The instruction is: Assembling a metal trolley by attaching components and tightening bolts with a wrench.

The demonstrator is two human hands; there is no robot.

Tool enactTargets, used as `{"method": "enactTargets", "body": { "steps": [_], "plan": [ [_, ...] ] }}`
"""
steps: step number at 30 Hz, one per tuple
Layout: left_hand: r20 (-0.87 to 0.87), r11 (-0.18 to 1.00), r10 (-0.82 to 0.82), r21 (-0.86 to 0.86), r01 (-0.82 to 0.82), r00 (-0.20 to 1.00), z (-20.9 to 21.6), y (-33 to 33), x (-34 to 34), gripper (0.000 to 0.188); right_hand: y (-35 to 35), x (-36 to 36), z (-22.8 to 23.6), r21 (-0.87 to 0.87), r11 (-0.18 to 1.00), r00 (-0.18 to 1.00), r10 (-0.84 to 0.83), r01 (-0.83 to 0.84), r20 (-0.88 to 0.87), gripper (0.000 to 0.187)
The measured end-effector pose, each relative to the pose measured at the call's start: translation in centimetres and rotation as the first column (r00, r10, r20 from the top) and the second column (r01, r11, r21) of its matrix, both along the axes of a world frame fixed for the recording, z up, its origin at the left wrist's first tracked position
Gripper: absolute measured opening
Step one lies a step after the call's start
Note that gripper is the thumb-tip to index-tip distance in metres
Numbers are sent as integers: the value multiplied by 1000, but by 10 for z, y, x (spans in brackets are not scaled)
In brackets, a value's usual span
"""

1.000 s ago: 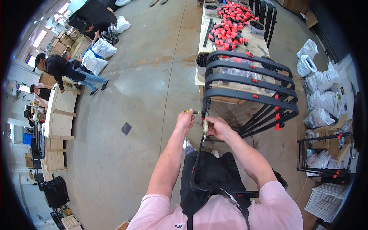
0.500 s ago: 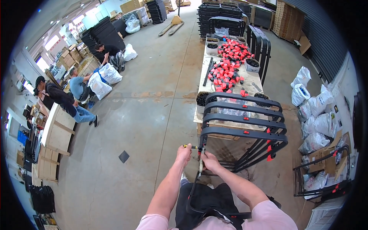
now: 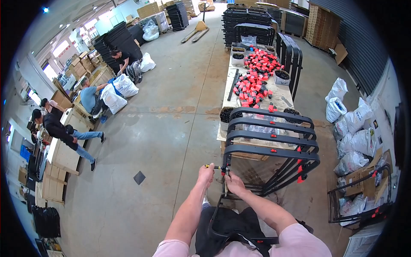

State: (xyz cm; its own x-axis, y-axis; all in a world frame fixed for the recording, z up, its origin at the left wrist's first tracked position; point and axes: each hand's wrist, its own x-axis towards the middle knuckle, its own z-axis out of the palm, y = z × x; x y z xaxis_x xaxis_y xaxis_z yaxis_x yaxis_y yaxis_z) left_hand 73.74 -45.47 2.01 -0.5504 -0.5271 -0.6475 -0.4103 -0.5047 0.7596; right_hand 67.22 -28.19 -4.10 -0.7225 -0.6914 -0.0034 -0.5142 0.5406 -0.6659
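Note:
My left hand [image 3: 206,174] is closed around a screwdriver-like tool with a yellow-and-black handle [image 3: 209,165]. Its shaft points right, against a black metal frame [image 3: 274,152] with a rounded corner. My right hand [image 3: 235,184] is closed at the frame's near upright, just right of the tool tip. A slim pale metal piece shows below its fingers, too small to name. Several similar black frames with red clips [image 3: 273,135] stand in a row beyond. Another black frame part [image 3: 214,213] rests across my lap.
A wooden table [image 3: 280,103] carries a heap of red and black plastic parts [image 3: 257,81] and tubs of small black pieces [image 3: 282,77]. White sacks [image 3: 359,141] line the right wall. Three people work at the left. A yellow pallet jack [image 3: 199,30] stands far back.
My hands stay at the frame's upright, with the left still on the tool. The view has tilted slightly. At the left, the person in dark clothes has shifted position along the wooden bench.

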Motion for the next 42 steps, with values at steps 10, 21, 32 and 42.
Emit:
{"method": "enactTargets", "body": {
  "steps": [10, 21, 32, 42],
  "plan": [
    [12, 1000, 8, -2, -8, 1000, 1, 3, 3, 30, -4, 0, 1, -12, 1000, 958, -21, 25, 287, 38],
    [-18, 999, 31, -18, -31, 999, -9, -3, 1, 33, -5, -3, 31, 15, 999, 958, -47, 44, 284, 39],
    [-3, 999, 11, -37, -11, 1000, 0, 5, -2, 34, 2, -9, 11, -18, 1000, 1000, -7, 8, 27, 44],
    [44, 997, 21, -78, -18, 999, -3, -2, 7, 32, -17, -12, 49, -6, 992, 588, -69, 124, 806, 41]
  ]
}}
